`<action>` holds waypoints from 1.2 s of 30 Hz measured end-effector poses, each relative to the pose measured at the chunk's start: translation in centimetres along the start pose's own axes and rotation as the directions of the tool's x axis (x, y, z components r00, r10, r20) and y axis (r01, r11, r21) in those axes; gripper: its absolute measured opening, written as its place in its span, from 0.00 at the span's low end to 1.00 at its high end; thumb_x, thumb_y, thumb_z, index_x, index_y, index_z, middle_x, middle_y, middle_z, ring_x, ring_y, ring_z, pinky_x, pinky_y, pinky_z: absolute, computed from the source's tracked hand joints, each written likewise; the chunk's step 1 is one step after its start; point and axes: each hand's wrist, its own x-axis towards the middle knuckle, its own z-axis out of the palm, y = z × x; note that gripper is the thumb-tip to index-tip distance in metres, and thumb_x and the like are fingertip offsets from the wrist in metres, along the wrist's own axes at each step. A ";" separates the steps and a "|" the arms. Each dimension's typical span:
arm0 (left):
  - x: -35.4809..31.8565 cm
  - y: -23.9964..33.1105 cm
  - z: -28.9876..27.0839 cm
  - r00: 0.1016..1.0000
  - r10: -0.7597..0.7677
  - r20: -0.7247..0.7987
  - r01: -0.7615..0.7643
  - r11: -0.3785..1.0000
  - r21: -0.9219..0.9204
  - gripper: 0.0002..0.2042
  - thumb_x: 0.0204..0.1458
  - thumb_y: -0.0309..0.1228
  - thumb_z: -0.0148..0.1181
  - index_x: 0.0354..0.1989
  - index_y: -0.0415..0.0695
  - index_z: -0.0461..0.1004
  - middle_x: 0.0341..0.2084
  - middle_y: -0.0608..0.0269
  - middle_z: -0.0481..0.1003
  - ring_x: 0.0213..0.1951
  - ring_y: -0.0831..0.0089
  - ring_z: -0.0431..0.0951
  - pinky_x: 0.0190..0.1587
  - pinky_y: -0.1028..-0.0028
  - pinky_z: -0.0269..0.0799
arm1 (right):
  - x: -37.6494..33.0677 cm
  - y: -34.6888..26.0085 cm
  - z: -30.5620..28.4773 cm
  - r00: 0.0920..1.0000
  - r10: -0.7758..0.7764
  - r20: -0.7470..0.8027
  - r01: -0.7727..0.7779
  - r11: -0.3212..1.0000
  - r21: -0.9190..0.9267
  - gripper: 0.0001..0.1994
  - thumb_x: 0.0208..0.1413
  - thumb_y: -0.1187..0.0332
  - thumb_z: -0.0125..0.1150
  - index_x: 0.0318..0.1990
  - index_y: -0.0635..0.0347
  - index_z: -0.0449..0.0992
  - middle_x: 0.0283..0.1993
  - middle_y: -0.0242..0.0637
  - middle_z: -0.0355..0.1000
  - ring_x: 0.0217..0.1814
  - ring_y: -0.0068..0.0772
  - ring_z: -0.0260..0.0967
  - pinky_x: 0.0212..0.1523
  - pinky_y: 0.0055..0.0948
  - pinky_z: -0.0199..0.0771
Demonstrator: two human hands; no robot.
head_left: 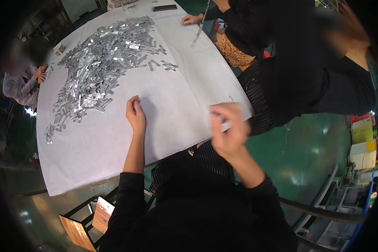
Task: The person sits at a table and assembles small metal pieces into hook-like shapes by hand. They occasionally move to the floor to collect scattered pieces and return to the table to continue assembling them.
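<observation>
My left hand [135, 116] is just over the white tabletop, to the right of a big heap of small flat silvery-grey strips [98, 63]. Its fingers are curled together; whatever may be between them is hidden. Near the table's right edge my right hand [231, 130] is raised and smeared by motion, with its fingers bent. A small thin metal hook [231, 99] shows just beyond that hand. Several loose strips [169, 66] lie at the right side of the heap.
The white-covered table [176, 122] reaches from my lap to the far side. A dark phone [165, 7] and a paper cup [59, 49] stand on it. Co-workers sit at the right and left; one hand [191, 19] holds a hanging string of strips [200, 25]. Wooden stools [77, 231] are at lower left.
</observation>
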 end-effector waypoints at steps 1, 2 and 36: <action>-0.3 0.2 0.4 1.000 -0.007 0.009 0.007 1.000 -0.012 0.10 0.57 0.23 0.42 0.42 0.36 0.71 0.36 0.58 0.74 0.40 0.73 0.73 0.45 0.76 0.67 | -2.8 1.8 1.5 0.951 0.283 0.123 -0.285 0.959 0.000 0.06 0.49 0.78 0.57 0.37 0.65 0.72 0.29 0.42 0.70 0.28 0.35 0.69 0.29 0.26 0.68; -0.3 0.5 0.6 1.000 -0.003 0.014 0.003 1.000 -0.024 0.10 0.57 0.23 0.42 0.41 0.36 0.71 0.36 0.58 0.74 0.40 0.73 0.73 0.45 0.76 0.67 | -5.8 4.8 2.7 0.912 0.369 0.180 -0.368 0.929 -0.042 0.05 0.53 0.75 0.55 0.37 0.63 0.72 0.31 0.43 0.71 0.27 0.36 0.70 0.28 0.27 0.69; -0.2 -1.5 -0.3 0.997 0.081 -0.020 -0.078 0.991 0.107 0.09 0.59 0.31 0.49 0.34 0.37 0.67 0.30 0.63 0.71 0.31 0.79 0.69 0.39 0.79 0.67 | -13.0 13.4 5.2 0.831 0.442 0.337 -0.445 0.893 -0.073 0.05 0.51 0.69 0.57 0.35 0.56 0.74 0.25 0.35 0.73 0.23 0.32 0.70 0.25 0.28 0.69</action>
